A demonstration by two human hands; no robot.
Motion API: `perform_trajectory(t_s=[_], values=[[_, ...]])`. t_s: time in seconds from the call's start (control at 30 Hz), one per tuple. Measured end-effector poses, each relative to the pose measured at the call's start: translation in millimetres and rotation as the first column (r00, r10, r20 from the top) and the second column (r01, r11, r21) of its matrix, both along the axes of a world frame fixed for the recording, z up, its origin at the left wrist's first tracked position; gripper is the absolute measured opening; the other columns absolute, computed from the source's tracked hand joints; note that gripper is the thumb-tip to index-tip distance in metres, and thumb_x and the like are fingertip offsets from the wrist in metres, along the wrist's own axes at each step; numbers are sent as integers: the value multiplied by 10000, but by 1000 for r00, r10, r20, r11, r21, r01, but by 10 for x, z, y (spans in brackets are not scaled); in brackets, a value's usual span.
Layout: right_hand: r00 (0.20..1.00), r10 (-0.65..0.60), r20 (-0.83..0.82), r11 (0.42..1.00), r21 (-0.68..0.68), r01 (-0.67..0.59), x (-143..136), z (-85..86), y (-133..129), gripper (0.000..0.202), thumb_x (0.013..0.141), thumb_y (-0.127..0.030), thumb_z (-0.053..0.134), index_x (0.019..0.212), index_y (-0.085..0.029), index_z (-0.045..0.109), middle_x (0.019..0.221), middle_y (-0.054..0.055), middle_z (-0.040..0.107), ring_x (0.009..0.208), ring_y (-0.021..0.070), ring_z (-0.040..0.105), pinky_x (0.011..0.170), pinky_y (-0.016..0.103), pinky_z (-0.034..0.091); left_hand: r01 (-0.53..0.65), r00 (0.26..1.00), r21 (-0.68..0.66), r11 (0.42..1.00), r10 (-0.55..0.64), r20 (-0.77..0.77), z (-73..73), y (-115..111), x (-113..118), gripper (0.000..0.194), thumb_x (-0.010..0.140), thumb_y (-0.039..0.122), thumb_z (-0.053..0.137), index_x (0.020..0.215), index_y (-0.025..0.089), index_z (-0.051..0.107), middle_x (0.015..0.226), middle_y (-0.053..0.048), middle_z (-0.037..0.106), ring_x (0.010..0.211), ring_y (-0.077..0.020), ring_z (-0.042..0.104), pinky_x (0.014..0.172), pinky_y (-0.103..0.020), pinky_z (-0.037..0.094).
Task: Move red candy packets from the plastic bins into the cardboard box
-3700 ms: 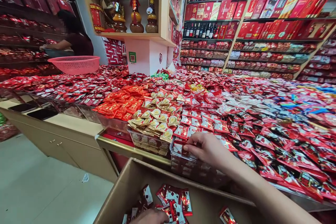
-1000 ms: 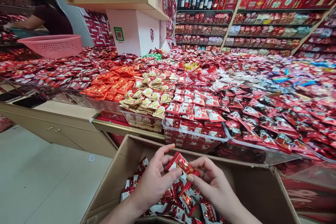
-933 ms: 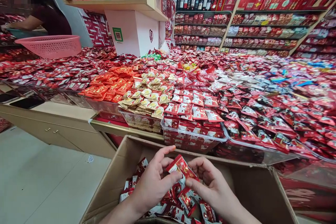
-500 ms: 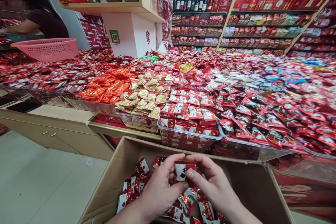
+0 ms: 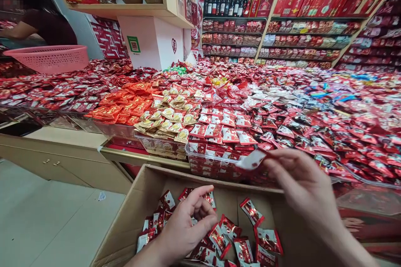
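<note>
Between the thumb and fingers of my right hand (image 5: 300,175) is a small red-and-white candy packet (image 5: 252,159), slightly blurred. It hangs above the box's far edge, in front of the clear bin (image 5: 216,162) of similar red-and-white packets. My left hand (image 5: 192,221) is over the cardboard box (image 5: 115,225), fingers curled and apart from the thumb, with nothing seen in it. Loose red-and-white candy packets (image 5: 242,250) lie scattered on the bottom of the box. Part of them is hidden under my left hand and forearm.
Heaps of gold packets (image 5: 169,121), orange-red packets (image 5: 122,104) and dark red packets (image 5: 344,133) fill bins along the counter. A pink basket (image 5: 53,58) stands at the left, near a person in a dark top (image 5: 50,27). Shelves with bottles (image 5: 224,5) stand behind.
My right hand has moved up and right, out of the box, carrying the candy packet. Before, both hands were together around it. My left hand has let go and stays over the box.
</note>
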State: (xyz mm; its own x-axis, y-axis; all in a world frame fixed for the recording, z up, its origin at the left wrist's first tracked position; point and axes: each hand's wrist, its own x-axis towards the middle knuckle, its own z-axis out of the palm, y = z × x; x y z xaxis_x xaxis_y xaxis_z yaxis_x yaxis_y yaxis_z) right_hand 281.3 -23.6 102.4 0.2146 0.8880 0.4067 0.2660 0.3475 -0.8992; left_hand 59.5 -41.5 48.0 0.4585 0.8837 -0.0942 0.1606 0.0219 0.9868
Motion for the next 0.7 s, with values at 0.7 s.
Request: perform_trajectory(t_s=[0.7], values=[[625,36,780,999,-49,3,342,159,383,157,833,-286,443,849,-213,582,772,19,664,660,156,615,584,240,448,29,971,-66,997,-44,-237,-330,-26,-143,329,770,276,483,1080,168,506,818,-34,591,732,-156,528,674,-265,403]])
